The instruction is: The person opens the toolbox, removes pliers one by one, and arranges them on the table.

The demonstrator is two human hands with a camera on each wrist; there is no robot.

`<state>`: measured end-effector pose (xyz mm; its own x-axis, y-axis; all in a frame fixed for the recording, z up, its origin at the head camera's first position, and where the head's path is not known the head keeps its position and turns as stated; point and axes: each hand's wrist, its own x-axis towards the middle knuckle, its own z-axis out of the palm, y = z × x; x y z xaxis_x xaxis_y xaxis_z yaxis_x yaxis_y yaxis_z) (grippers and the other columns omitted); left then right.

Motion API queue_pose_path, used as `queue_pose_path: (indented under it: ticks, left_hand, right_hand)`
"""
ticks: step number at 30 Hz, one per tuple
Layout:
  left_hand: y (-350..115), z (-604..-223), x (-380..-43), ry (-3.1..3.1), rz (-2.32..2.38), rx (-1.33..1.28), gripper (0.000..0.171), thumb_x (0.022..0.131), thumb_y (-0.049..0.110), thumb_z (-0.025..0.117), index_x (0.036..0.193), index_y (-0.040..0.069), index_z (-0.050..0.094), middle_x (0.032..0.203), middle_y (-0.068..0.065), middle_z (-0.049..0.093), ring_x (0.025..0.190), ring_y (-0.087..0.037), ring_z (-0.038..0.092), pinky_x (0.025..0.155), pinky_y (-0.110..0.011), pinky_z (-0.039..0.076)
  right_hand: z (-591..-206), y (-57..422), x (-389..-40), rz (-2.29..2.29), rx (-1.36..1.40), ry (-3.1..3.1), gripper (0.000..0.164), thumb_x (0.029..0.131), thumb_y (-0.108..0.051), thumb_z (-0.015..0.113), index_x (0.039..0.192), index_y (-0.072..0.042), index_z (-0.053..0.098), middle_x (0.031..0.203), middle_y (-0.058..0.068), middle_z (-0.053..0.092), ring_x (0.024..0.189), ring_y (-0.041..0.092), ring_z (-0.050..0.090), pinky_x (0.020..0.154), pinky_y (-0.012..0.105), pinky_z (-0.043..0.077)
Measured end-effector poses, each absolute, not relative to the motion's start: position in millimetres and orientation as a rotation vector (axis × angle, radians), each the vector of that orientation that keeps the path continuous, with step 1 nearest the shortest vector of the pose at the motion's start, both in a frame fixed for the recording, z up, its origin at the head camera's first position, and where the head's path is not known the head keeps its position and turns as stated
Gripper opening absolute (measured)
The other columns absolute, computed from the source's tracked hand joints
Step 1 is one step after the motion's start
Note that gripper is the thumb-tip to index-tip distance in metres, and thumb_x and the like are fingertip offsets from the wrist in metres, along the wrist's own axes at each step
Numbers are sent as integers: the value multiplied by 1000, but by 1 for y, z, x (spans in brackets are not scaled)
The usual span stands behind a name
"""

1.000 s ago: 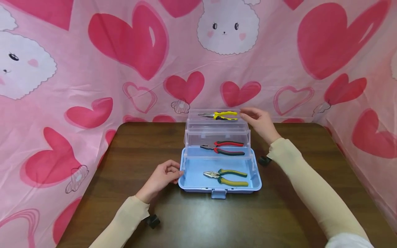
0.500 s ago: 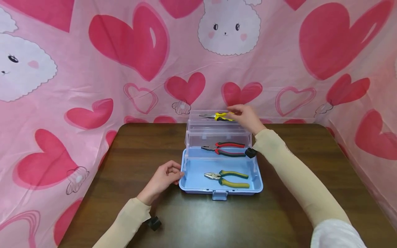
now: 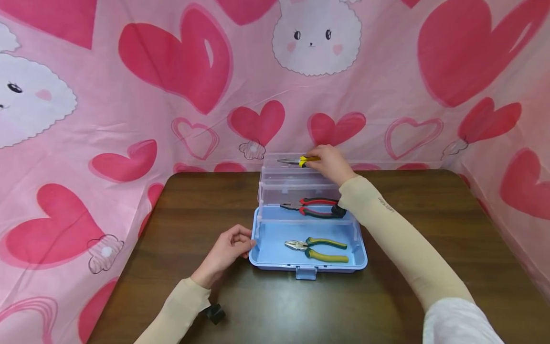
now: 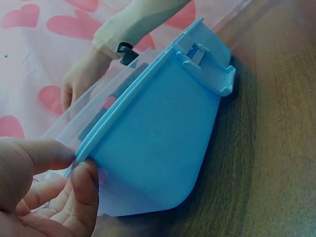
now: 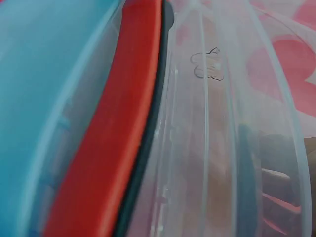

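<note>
My left hand (image 3: 227,249) pinches the left rim of a light blue toolbox (image 3: 268,255) between thumb and fingers; the left wrist view shows this hand (image 4: 44,187) at the box's edge (image 4: 153,133). In the clear top tray lie needle-nose pliers (image 3: 293,161) with yellow-and-black handles. My right hand (image 3: 330,163) grips them by those handles, covering most of the handle length. Below, the middle tray holds red-and-black pliers (image 3: 310,201), whose red handle (image 5: 118,123) looms close in the right wrist view. Green-and-yellow combination pliers (image 3: 327,258) lie in the blue bottom.
The toolbox stands opened on a dark wooden table (image 3: 197,200), its latch (image 3: 306,273) hanging at the front. Clear tiered trays (image 3: 275,181) rise at its back. Close behind hangs a pink cloth (image 3: 292,91) with hearts and rabbit faces.
My right hand has moved left, from beside the top tray onto the needle-nose pliers, and now grips their handles. My left hand has stayed at the toolbox rim.
</note>
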<state>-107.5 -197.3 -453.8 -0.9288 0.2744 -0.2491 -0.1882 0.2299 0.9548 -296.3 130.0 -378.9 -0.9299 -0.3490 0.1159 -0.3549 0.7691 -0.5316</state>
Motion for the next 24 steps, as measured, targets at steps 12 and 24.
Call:
queue_pose_path:
  ticks: [12, 24]
  left_hand:
    - [-199, -450, -107, 2128, 1746, 81, 35, 99, 15, 72, 124, -6, 59, 105, -27, 71, 78, -20, 64, 75, -27, 58]
    - [-196, -451, -107, 2143, 1747, 76, 33, 98, 13, 72, 122, -6, 60, 104, -27, 71, 77, -20, 64, 74, -26, 58]
  right_hand:
    - [-355, 115, -305, 546, 713, -3053, 35, 89, -20, 84, 118, -1, 77, 108, 16, 72, 105, 32, 57, 96, 45, 52]
    - [-359, 121, -310, 431, 728, -3079, 39, 88, -26, 85, 122, -7, 77, 118, 14, 66, 114, 32, 51, 99, 49, 46]
